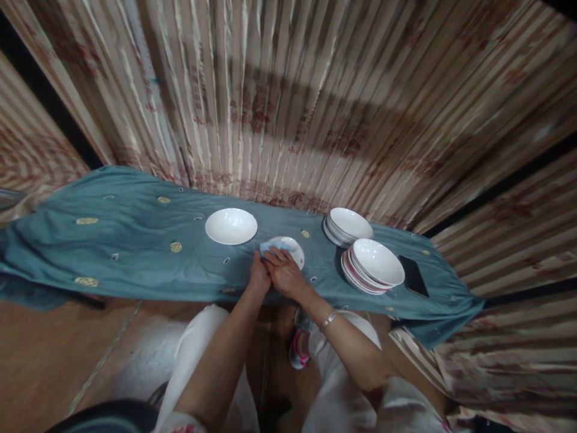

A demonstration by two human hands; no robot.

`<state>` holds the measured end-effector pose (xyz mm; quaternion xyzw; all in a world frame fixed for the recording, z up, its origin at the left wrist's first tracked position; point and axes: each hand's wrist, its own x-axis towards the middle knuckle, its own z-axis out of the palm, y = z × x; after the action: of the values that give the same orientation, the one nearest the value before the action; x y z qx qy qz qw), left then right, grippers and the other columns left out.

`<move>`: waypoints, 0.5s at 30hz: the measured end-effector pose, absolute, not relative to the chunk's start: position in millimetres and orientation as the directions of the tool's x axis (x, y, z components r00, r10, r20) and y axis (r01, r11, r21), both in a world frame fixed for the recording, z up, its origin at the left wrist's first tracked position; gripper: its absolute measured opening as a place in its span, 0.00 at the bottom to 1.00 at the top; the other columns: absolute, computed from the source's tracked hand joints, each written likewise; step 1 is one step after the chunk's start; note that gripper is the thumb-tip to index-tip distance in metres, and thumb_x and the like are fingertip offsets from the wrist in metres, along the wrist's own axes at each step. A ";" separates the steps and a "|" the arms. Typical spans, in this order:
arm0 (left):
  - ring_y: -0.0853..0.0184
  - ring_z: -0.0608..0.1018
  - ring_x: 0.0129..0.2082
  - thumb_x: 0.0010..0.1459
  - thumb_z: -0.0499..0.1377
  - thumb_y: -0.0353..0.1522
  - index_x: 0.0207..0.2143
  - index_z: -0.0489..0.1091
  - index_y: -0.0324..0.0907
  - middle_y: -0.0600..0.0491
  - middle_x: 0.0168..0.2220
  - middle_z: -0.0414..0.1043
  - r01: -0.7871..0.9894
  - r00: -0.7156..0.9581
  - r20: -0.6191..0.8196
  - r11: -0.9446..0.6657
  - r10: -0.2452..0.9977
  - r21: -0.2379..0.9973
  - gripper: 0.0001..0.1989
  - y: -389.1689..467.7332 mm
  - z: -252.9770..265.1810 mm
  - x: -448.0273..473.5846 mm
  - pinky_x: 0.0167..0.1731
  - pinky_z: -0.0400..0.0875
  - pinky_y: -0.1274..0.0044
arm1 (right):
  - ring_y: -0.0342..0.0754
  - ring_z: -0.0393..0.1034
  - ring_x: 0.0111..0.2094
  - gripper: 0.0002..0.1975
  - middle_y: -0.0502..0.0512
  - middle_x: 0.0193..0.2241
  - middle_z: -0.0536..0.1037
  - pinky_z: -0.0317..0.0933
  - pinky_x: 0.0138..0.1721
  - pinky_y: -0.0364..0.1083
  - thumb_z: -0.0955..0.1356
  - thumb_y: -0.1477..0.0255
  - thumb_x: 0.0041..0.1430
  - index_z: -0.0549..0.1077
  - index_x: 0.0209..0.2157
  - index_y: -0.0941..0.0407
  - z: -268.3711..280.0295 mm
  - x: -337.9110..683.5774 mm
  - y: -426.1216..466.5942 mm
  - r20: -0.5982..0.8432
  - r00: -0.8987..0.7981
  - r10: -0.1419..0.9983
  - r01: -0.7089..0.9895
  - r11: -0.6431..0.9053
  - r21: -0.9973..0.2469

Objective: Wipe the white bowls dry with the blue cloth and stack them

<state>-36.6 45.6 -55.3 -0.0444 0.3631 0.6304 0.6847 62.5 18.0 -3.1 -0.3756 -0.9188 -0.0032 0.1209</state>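
A small white plate (296, 252) with a reddish mark near its rim is in front of me at the table's near side. My right hand (285, 273) lies over it, its fingers pressing a light blue cloth (276, 245) onto the plate's surface. At the plate's near left edge, my left hand (260, 273) is closed with its thumb up, gripping the rim; its fingertips are partly hidden. Both hands are close together, almost touching. Left of the plate stands a white bowl (231, 227) by itself.
To the right are two stacks of dishes, a farther stack (350, 224) and a nearer stack (377, 263) with red-banded rims. A black phone-like slab (413, 276) lies beside them. A teal patterned cloth (139, 252) covers the narrow table; a striped curtain (279, 108) hangs behind.
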 end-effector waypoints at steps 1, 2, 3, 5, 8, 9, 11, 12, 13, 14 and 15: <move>0.71 0.81 0.34 0.69 0.51 0.37 0.40 0.73 0.39 0.52 0.31 0.78 -0.900 -0.075 -0.571 0.191 0.817 0.391 0.14 44.8 -52.9 -36.1 0.39 0.74 0.82 | 0.56 0.58 0.66 0.17 0.62 0.59 0.75 0.53 0.65 0.58 0.61 0.77 0.68 0.77 0.53 0.58 -1.3 61.5 20.9 0.215 -0.696 0.685 0.686 0.723 -0.078; 0.70 0.81 0.34 0.68 0.51 0.37 0.40 0.73 0.39 0.52 0.31 0.77 -0.904 -0.075 -0.579 0.190 0.812 0.383 0.14 44.0 -50.4 -35.5 0.38 0.75 0.81 | 0.56 0.58 0.65 0.17 0.61 0.58 0.75 0.53 0.65 0.58 0.62 0.77 0.68 0.77 0.51 0.57 0.3 60.5 23.7 0.206 -0.703 0.681 0.684 0.726 -0.071; 0.69 0.81 0.33 0.68 0.51 0.37 0.40 0.73 0.39 0.52 0.30 0.77 -0.907 -0.072 -0.584 0.190 0.809 0.375 0.14 43.1 -47.9 -34.9 0.38 0.75 0.80 | 0.55 0.59 0.65 0.16 0.60 0.58 0.75 0.53 0.65 0.57 0.62 0.77 0.68 0.77 0.50 0.57 1.7 59.4 26.5 0.198 -0.706 0.680 0.683 0.728 -0.064; 0.68 0.81 0.34 0.68 0.50 0.37 0.40 0.73 0.38 0.51 0.30 0.77 -0.915 -0.062 -0.588 0.190 0.807 0.357 0.15 41.6 -43.5 -33.9 0.38 0.76 0.78 | 0.55 0.59 0.64 0.14 0.60 0.57 0.76 0.51 0.65 0.57 0.62 0.77 0.67 0.77 0.49 0.57 4.9 56.9 32.4 0.186 -0.710 0.680 0.684 0.727 -0.048; 0.66 0.81 0.35 0.69 0.48 0.37 0.41 0.73 0.38 0.50 0.31 0.77 -0.925 -0.048 -0.584 0.184 0.810 0.331 0.16 40.9 -39.0 -33.8 0.39 0.76 0.77 | 0.57 0.61 0.61 0.13 0.61 0.53 0.77 0.52 0.63 0.57 0.63 0.76 0.66 0.77 0.46 0.58 11.4 52.6 42.0 0.166 -0.706 0.689 0.696 0.718 -0.019; 0.66 0.81 0.35 0.69 0.48 0.37 0.42 0.73 0.38 0.49 0.33 0.78 -0.929 -0.044 -0.579 0.180 0.814 0.323 0.16 40.9 -37.8 -34.2 0.39 0.76 0.77 | 0.58 0.63 0.59 0.12 0.62 0.51 0.78 0.53 0.61 0.57 0.63 0.76 0.66 0.77 0.45 0.58 14.0 51.1 45.4 0.159 -0.699 0.697 0.704 0.710 -0.012; 0.67 0.81 0.36 0.69 0.48 0.36 0.43 0.74 0.38 0.49 0.34 0.79 -0.936 -0.040 -0.565 0.167 0.824 0.309 0.16 41.2 -35.3 -35.4 0.40 0.76 0.77 | 0.58 0.66 0.56 0.12 0.63 0.49 0.78 0.55 0.59 0.56 0.63 0.76 0.66 0.78 0.44 0.58 19.0 48.7 52.2 0.147 -0.680 0.719 0.725 0.688 -0.013; 0.67 0.81 0.36 0.69 0.48 0.35 0.43 0.74 0.39 0.49 0.35 0.79 -0.939 -0.039 -0.558 0.160 0.829 0.303 0.16 41.4 -34.1 -36.1 0.41 0.76 0.77 | 0.58 0.66 0.55 0.12 0.63 0.48 0.79 0.55 0.58 0.56 0.63 0.76 0.66 0.78 0.44 0.58 21.1 47.8 55.7 0.140 -0.668 0.731 0.736 0.677 -0.021; 0.67 0.81 0.37 0.69 0.47 0.35 0.44 0.74 0.39 0.49 0.35 0.79 -0.942 -0.039 -0.554 0.154 0.831 0.298 0.17 41.4 -32.8 -36.7 0.42 0.76 0.76 | 0.57 0.67 0.54 0.12 0.63 0.48 0.79 0.56 0.57 0.55 0.63 0.76 0.66 0.78 0.44 0.58 22.6 47.2 59.2 0.133 -0.657 0.742 0.746 0.666 -0.034; 0.66 0.81 0.37 0.70 0.46 0.34 0.44 0.74 0.38 0.49 0.35 0.79 -0.944 -0.038 -0.552 0.152 0.833 0.294 0.18 41.4 -31.5 -37.2 0.42 0.76 0.76 | 0.57 0.67 0.54 0.12 0.62 0.48 0.79 0.56 0.57 0.55 0.63 0.76 0.66 0.78 0.44 0.58 23.5 46.9 62.7 0.127 -0.645 0.754 0.755 0.654 -0.052; 0.65 0.81 0.38 0.70 0.45 0.34 0.45 0.74 0.38 0.48 0.36 0.79 -0.944 -0.035 -0.553 0.153 0.832 0.291 0.19 41.2 -30.3 -37.5 0.43 0.76 0.75 | 0.56 0.68 0.53 0.13 0.62 0.48 0.79 0.56 0.57 0.55 0.62 0.76 0.66 0.78 0.44 0.58 23.5 46.9 66.3 0.122 -0.631 0.766 0.764 0.641 -0.076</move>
<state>-37.5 41.2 -30.3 -0.0878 0.3192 0.6447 0.6891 46.9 66.3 23.5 -0.4236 -0.9030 0.0086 0.0716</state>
